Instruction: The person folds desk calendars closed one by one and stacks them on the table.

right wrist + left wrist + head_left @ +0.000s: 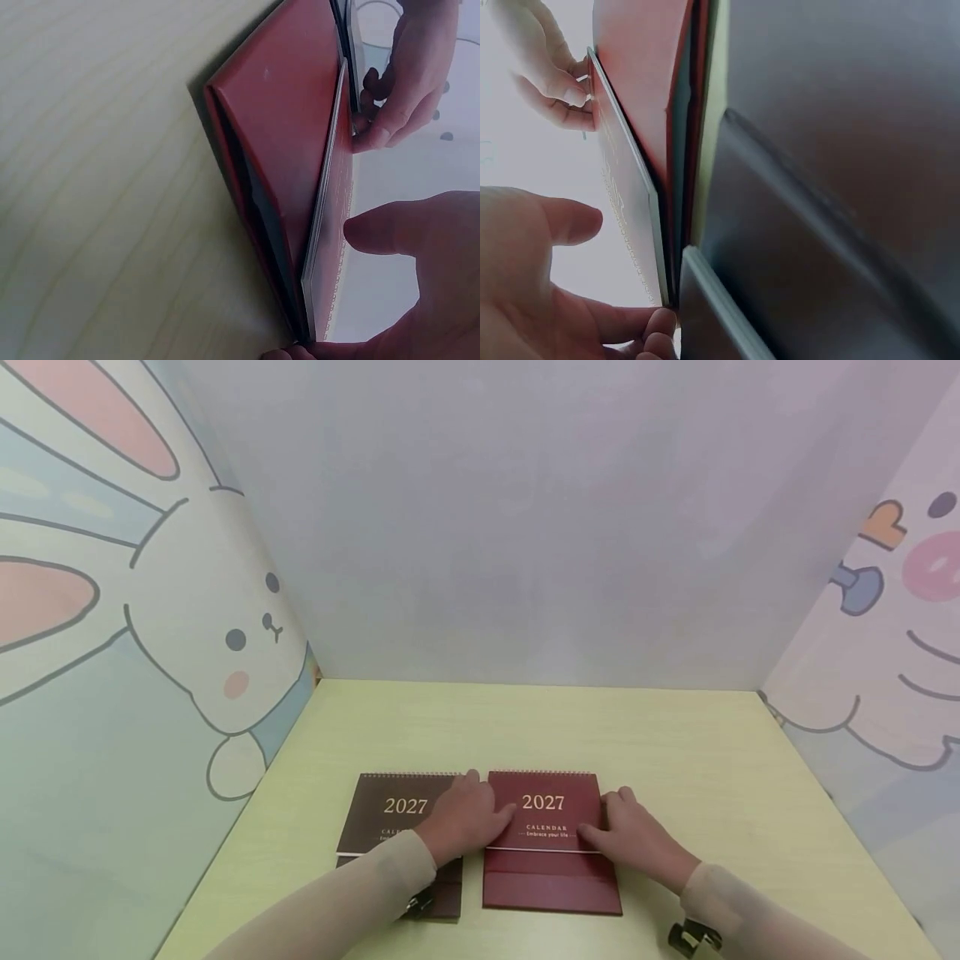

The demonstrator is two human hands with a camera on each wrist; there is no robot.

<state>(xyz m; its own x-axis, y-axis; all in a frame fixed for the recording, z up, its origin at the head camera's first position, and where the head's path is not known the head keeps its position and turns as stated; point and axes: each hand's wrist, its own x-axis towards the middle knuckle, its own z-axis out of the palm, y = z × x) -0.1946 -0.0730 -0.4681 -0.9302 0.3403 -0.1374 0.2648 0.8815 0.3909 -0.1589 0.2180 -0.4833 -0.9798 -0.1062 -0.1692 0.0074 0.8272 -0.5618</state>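
A dark red desk calendar (551,892) stands propped on its base, its cover marked 2027 with a spiral binding along the top. My left hand (463,814) is at its left side, thumb over the cover; in the left wrist view, the curled fingers (660,341) are at its edge. My right hand (641,835) holds the right side, thumb (375,229) at the cover and fingers low at the edge. Left of it stands a dark brown 2027 calendar (375,806), partly hidden by my left hand and forearm.
Both calendars stand side by side on a pale yellow wood-grain table (540,727), a narrow gap between them. A plain pale wall (525,543) rises behind the table. Cartoon-printed side walls, one with a rabbit (202,602), flank it. A dark device is strapped at each wrist.
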